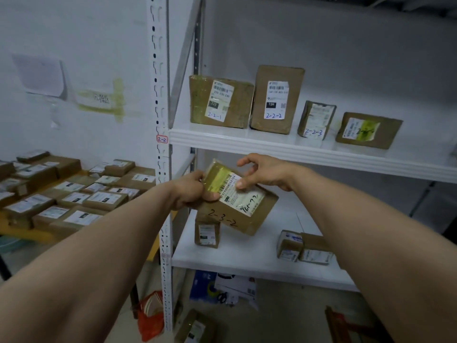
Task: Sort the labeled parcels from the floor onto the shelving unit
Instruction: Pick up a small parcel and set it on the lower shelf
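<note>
Clearly, from the head view, the parcel (237, 196) marked 2-3-2 is held tilted in front of the lower shelf (247, 258), label up — likely so its code can be read. The left hand (191, 191) has its grip clamped on the near-left corner; the right hand (264, 173) rests a thumb on the label, fingers apart. A small box (207, 232) stands just below — open shelf lies to its right, before two more boxes (305, 248).

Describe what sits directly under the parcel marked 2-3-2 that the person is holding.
Below the held parcel a small upright box stands on the lower shelf. Its top edge is covered by the parcel, so contact cannot be judged.
</note>
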`<state>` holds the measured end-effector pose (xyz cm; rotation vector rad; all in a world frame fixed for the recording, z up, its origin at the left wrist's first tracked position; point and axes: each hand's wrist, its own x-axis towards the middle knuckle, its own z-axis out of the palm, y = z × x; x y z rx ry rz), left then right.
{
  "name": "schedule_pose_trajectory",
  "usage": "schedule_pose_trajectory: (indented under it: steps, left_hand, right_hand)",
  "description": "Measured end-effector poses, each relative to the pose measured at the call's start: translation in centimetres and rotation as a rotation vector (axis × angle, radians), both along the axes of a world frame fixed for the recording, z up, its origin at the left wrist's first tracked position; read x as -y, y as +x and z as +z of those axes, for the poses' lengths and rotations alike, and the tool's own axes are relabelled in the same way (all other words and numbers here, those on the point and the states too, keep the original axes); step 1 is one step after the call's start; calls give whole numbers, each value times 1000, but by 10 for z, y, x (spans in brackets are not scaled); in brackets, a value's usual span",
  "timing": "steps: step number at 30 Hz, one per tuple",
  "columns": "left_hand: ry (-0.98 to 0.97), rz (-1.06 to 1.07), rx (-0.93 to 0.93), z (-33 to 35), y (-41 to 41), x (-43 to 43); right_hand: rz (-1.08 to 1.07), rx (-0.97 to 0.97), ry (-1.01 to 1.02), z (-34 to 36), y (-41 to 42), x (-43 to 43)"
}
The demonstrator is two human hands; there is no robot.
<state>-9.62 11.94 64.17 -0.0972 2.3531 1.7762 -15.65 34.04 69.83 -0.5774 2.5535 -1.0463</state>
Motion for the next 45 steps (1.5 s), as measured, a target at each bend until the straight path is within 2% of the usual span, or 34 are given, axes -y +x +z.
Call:
schedule_pose_trajectory:
  steps: [4,9,12,18,23,32,37,45]
  left_hand:
    - [81,31,57,-28,-9,1]
    - [225,43,96,-65,-33,-14]
    - [109,104,114,-87,-53,-28]
    - [-101,219,99,-125,-113,-55]
    - [-254,223,145,-156,-168,-79]
    - [-264,248,315,-233,-225,-96]
    - [-309,247,355,-268,-244,-90]
    - [-267,254,437,-308,-246,-95]
  right_hand:
    - [-66,15,84,-20,-10,-21]
    - [-94,39,75,-59,-35,-29]
    - [-113,39,130,-86,-60,-33]
    - [-97,-15,414,-143,-123,-50]
    - [-107,12,544,-205,-181,-66]
    - [-28,-5,654,-298,-263,-69]
    - [-1,-20,677,-340,-282,-56]
    - [-19,39,661,-376,-295,-60]
